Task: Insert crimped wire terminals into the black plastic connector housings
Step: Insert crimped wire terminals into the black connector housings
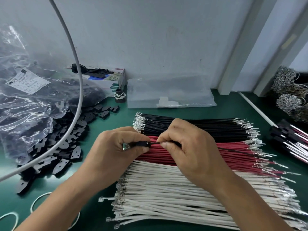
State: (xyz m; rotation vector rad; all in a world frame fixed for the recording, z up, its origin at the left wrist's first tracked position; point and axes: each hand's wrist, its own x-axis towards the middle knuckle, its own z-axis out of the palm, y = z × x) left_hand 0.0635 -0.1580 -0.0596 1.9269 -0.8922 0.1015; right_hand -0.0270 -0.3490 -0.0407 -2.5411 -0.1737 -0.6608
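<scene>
Seating black wire point(233, 150) into housing point(141, 144); left hand point(116, 147) grips housing; right hand point(188, 144) pinches wire; terminal apparently inside; next, push until locked.

We see a green tabletop point(106, 110) running up to a pale wall. On it, three side-by-side rows of wires: black wires point(196, 125) farthest, red wires point(233, 147) in the middle, white wires point(175, 194) nearest. To the left lies a loose heap of black connector housings point(66, 144), spilling from a clear plastic bag point(25, 100). At the back stand a small cardboard box point(115, 80), a dark spool point(119, 95) and a flat clear bag point(170, 95). White rubber bands point(40, 200) lie at the near left; finished assemblies point(290, 140) lie at the right edge.
</scene>
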